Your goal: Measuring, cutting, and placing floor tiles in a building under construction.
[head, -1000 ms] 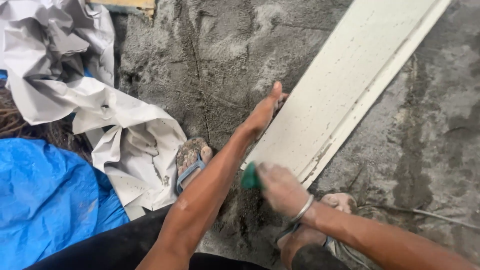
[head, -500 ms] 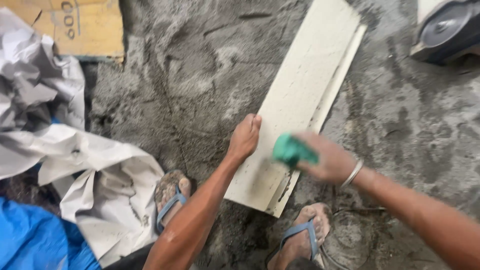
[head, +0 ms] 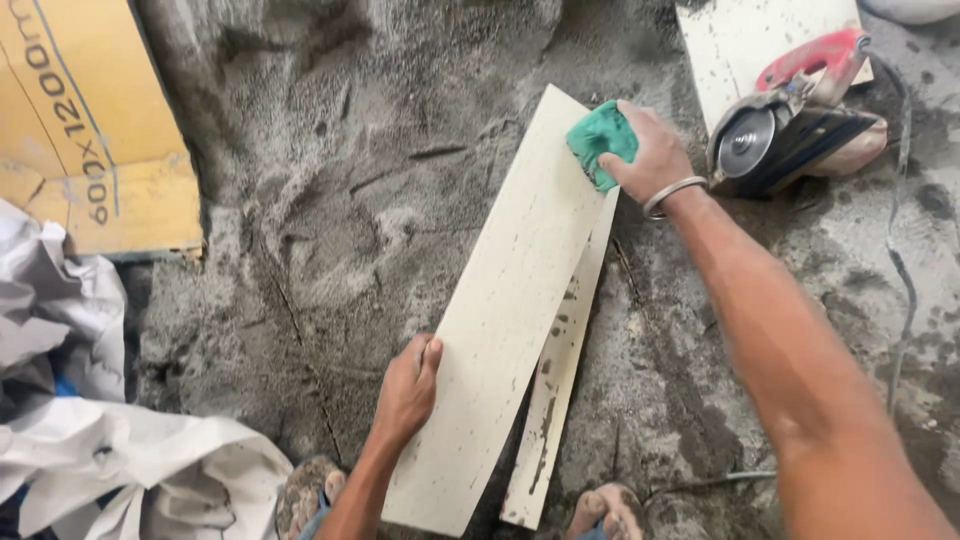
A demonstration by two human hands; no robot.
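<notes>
While left hand [head: 408, 388] lay flat, open, against edge of cream tile strip [head: 505, 320], right hand [head: 650, 150] gripped green sponge [head: 601, 140] at strip's far end, near angle grinder [head: 795, 110].

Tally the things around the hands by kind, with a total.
Long cream tile strips: 2
Green scrubbing sponge, in the right hand: 1
Red angle grinder: 1
Yellow cardboard box: 1
Crumpled white sacks: 1 heap
Total: 6

floor [head: 330, 200]: grey gritty cement, damp | daylight, no hard shadows
</notes>
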